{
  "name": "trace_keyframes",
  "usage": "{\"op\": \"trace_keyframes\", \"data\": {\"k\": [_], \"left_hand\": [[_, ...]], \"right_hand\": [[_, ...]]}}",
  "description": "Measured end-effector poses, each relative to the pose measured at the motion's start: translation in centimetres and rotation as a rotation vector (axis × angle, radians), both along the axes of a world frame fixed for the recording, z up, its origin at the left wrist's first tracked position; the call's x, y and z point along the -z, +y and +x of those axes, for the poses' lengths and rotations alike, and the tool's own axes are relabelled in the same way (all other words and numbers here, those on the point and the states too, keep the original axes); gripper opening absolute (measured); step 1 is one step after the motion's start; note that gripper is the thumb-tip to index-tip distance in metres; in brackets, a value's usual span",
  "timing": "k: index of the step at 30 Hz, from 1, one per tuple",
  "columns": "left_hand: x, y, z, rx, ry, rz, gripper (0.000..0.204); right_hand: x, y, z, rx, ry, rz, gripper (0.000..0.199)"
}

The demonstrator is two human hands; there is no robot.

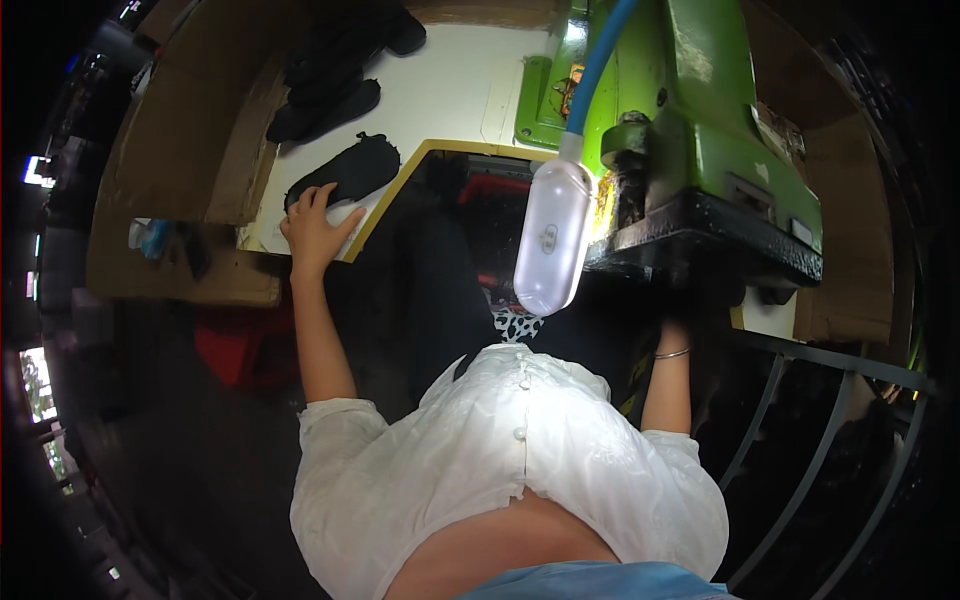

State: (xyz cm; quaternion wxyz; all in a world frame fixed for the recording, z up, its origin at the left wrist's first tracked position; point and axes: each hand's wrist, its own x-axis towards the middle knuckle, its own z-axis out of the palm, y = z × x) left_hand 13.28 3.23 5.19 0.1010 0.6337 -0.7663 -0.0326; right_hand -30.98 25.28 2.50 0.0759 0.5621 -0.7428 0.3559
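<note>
Worktop point(465, 75) is carrying a green machine point(735, 110) at right and piled black pieces point(325, 95) at far left. Translucent capsule point(552, 240) is hanging before the machine. One flat black piece point(352, 170) is lying nearer, at left; the left hand point(318, 232) is touching its near end, grip spreading apart. Shadow is covering the right hand point(677, 330); its grip cannot be told.

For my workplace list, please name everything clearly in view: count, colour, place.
Tabletop: one, white, ahead
Sole-shaped piece: one, black, tabletop's left
Farther pieces: several, black, behind it
Machine: one, green and black, right
Capsule: one, whitish, on blue hose
Cardboard: count unclear, brown, around tabletop
Red object: one, red, left
Railing: one, grey, lower right
Shirt: one, white, bottom centre
Left hand: one, bare, on sole-shaped piece
Right forearm: one, bare, below machine, hand hidden
</note>
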Motion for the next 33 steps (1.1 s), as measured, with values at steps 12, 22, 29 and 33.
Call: {"op": "trace_keyframes", "data": {"k": [12, 22, 29, 33], "left_hand": [[1.7, 3.7, -5.0, 0.277, 0.079, -0.147, 0.049], [-2.8, 15.1, -18.4, 0.985, 1.009, 0.251, 0.029], [-4.9, 16.2, -22.2, 0.451, 1.027, 0.835, 0.028], [-4.7, 16.0, -20.9, 0.378, 1.07, 1.05, 0.027]], "right_hand": [[2.1, 0.3, 4.4, -0.195, -0.425, 0.289, 0.013], [2.1, 2.9, 7.5, -0.477, -0.764, 0.339, 0.03], [0.3, 4.0, 12.3, -0.492, -1.346, 0.157, 0.033], [0.8, 5.7, 11.5, -0.479, -1.136, 0.387, 0.03]]}}
